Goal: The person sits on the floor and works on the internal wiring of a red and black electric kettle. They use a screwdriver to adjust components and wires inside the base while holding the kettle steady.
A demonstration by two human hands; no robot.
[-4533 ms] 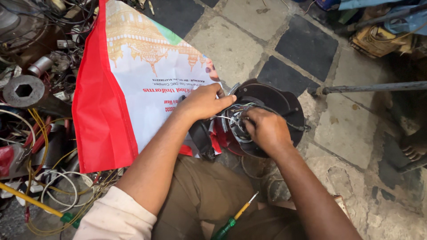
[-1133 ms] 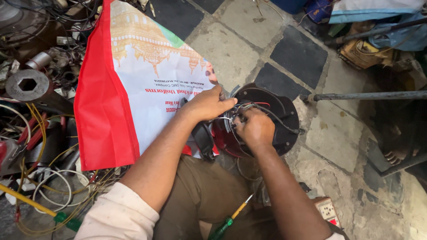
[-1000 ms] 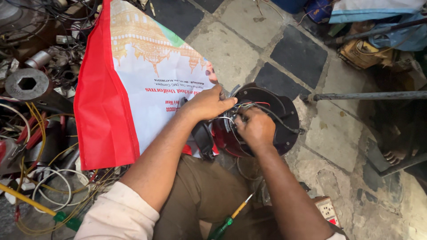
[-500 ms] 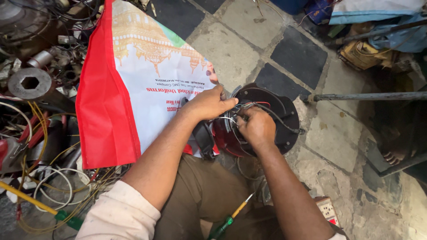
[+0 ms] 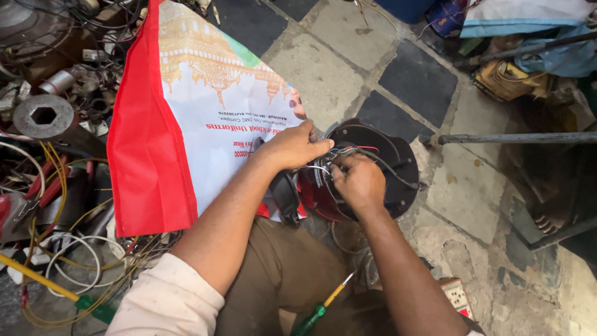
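Working the wires [image 5: 339, 155] at the round black-and-red motor [image 5: 385, 171] on the tiled floor beside the red-edged bag [image 5: 186, 124], left hand [image 5: 292, 146] pinches them; right hand [image 5: 357, 182] closes over them, apparently mid-wiring.

Free room: chequered stone floor [image 5: 323, 68] beyond the round black motor housing [image 5: 398, 168], bare of things. Obstacles: red-and-white printed cloth bag [image 5: 186, 124] touching the housing's left; heap of tangled wires and metal scrap [image 5: 56, 155] farther left; grey metal rod [image 5: 516, 138] lying crosswise at right; green-handled screwdriver [image 5: 317, 308] near the knees.
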